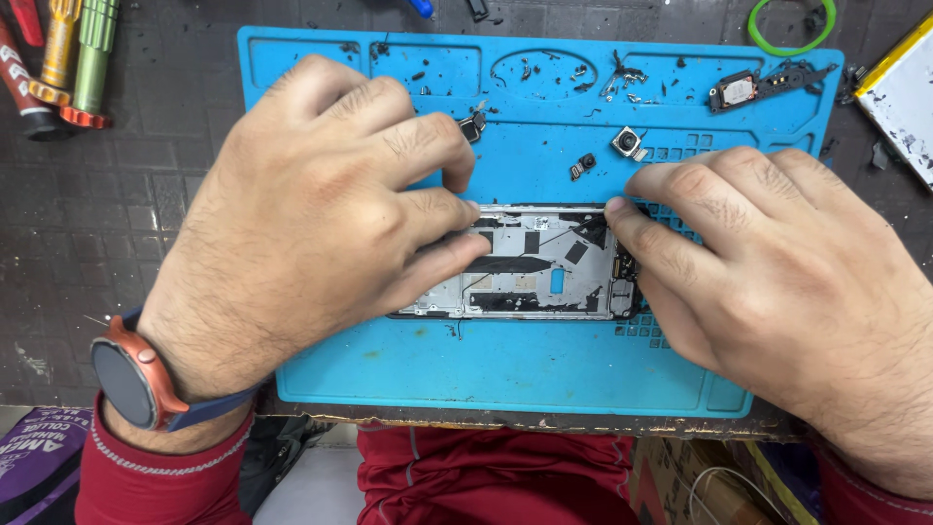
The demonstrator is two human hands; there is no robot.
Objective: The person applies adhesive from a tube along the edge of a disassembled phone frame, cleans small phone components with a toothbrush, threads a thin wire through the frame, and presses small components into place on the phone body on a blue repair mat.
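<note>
- Both hands, left hand and right hand, pressed fingertips on the open phone frame, nothing pinched.
- A hard push could bend it.
- Tiny camera part could get knocked away.

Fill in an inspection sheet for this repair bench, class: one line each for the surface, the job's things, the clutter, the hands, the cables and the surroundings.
Surface: blue repair mat on a dark gridded bench, specked with debris.
Job's things: opened phone frame lies flat mid-mat, insides exposed.
Clutter: camera module, two small parts and a speaker part on the mat's upper area; green ring beyond it.
Hands: left hand presses fingers on the frame's left end; right hand fingertips touch its top right corner.
Cables: thin white cable below the bench.
Surroundings: screwdriver handles top left; white panel top right.
</note>
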